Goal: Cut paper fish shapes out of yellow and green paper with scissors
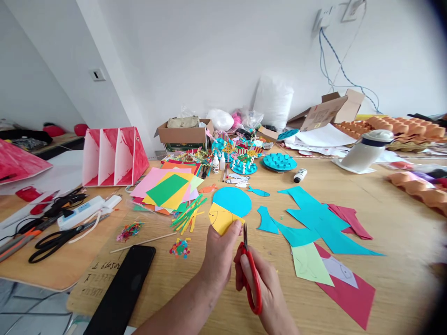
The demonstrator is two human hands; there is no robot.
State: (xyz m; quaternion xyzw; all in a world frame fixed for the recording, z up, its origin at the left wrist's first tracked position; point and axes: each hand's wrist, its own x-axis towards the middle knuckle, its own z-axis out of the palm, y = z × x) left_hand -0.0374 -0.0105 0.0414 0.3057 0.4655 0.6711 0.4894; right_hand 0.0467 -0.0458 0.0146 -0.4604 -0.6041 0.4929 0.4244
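The phone (120,289) lies left of the left hand (220,247).

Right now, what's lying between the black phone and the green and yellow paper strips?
In the head view, a thin wooden stick lies between the phone and the strips, with colorful dots near its right end.

At lower left, a black phone (120,288); above and left of it, black-handled scissors (71,233) near a white power strip (80,213). Higher on the left — a red-and-white partitioned stand (139,153) below a wall switch (97,74). At upper centre, a cardboard box (183,135) with a khaki bundle (183,122) on top, then a white plastic bag (274,102). On the right, a white tumbler (363,151) near orange egg trays (405,128) — higher up, a socket (324,18) trailing blue cables (340,65).
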